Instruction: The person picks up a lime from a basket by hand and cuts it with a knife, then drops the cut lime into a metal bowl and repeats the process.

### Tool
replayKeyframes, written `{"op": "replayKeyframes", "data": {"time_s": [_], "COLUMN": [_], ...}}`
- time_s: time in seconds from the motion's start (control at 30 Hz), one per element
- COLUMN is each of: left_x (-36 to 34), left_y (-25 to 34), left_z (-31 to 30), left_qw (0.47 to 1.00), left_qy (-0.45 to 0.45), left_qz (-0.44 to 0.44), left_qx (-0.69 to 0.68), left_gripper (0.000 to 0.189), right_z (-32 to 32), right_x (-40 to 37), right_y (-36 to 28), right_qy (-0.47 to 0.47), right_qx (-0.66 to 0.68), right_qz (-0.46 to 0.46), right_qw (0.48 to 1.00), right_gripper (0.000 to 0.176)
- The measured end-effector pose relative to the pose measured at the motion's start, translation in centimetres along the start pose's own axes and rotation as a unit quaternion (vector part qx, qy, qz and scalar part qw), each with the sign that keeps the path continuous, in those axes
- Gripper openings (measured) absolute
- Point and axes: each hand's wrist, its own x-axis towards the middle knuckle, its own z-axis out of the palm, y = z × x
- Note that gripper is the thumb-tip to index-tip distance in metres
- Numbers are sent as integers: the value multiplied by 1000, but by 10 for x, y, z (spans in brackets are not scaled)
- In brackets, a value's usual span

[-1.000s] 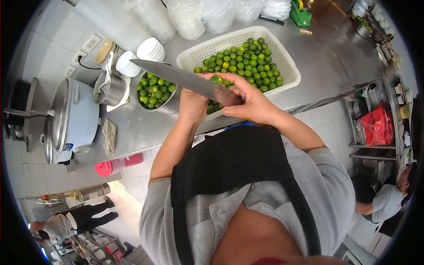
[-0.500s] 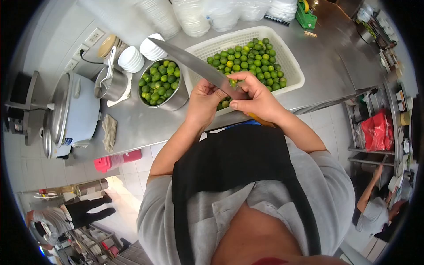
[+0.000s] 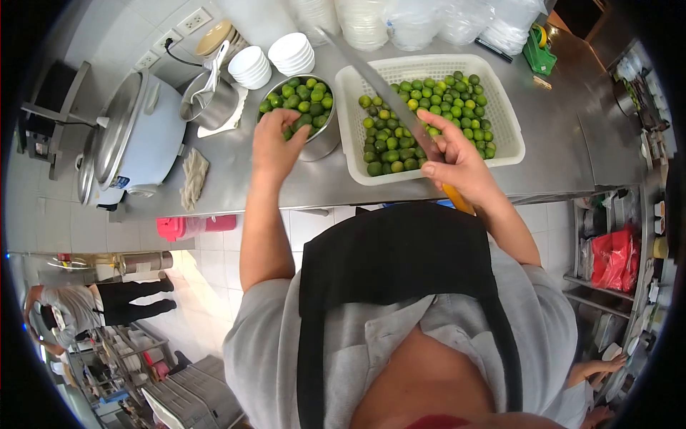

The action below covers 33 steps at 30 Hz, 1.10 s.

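In my right hand is a large knife with an orange handle. Its long blade slants up and left across the white plastic basket. Many green limes lie in that basket. My left hand is over the near rim of a metal pot filled with limes. Thumb and fingers are apart there, with limes just under them; none looks gripped.
White bowls stand behind the pot, beside a saucepan. A large rice cooker and a cloth are at the left. Wrapped plastic containers line the back. Other people are farther off.
My left hand has left the knife blade and moved left to the pot of limes. My right hand still holds the knife, its blade now steeper. The view has shifted.
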Motion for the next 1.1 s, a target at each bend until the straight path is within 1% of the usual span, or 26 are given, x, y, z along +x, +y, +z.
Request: {"op": "replayKeyframes", "data": {"time_s": [0.03,0.1,0.13,0.2,0.23,0.3,0.33,0.4,0.43,0.5,0.57,0.6,0.63,0.67,0.73,0.77,0.8,0.83,0.97,1.03,1.1], "left_x": [-4,-10,-10,-9,-10,-8,2,12,19,41,58,66,73,77,82,83,81,81,95,96,95], "left_y": [-10,-24,-28,-33,-33,-31,-9,40,44,47,47,48,48,44,46,45,49,50,35,40,33], "left_z": [-3,-6,-7,-6,-6,-1,0,11,28,69,112,132,145,154,162,164,158,154,160,160,165], "left_qw": [1000,993,993,987,987,983,983,995,994,972,938,904,857,858,820,819,842,862,850,817,827], "left_qy": [-3,-97,-97,-119,-122,-100,-106,-77,-83,-177,-265,-325,-381,-379,-396,-395,-354,-312,-325,-367,-364], "left_qz": [0,-53,-54,-105,-104,-148,-142,-32,52,147,138,112,83,86,101,106,112,118,127,119,123], "left_qx": [-1,40,40,-19,-22,-51,-55,-47,-37,38,172,255,336,336,401,401,391,381,394,428,410], "left_gripper": [26,25,25,24,24,23,23,20,17,14,20,21,22,22,22,22,21,21,20,21,21], "right_z": [-4,-8,-10,-13,-14,-17,-17,-22,-25,-27,-28,-28,-28,-27,-29,-31,-33,-35,-36,-34,-31], "right_x": [0,-1,0,0,0,0,0,-6,-5,-3,-6,-6,-7,-10,-16,-18,-21,-22,-27,-26,-25], "right_y": [0,1,1,5,5,2,-2,-2,0,1,1,0,0,0,1,1,2,2,3,2,0], "right_qy": [12,30,48,57,60,72,87,115,119,134,129,121,122,126,136,117,99,104,120,127,123], "right_qx": [3,1,-2,-6,-10,-15,-1,12,21,33,38,45,43,30,18,16,14,18,32,32,32], "right_qz": [6,10,11,0,-5,-12,-8,1,-9,-19,-16,-13,-16,-12,-10,-20,-29,-31,-4,-8,-12], "right_qw": [1000,999,999,998,998,997,996,993,993,990,991,992,992,991,991,993,995,994,992,991,992], "right_gripper": [72,70,68,65,63,62,59,56,52,46,46,46,46,47,47,47,48,48,48,47,47]}}
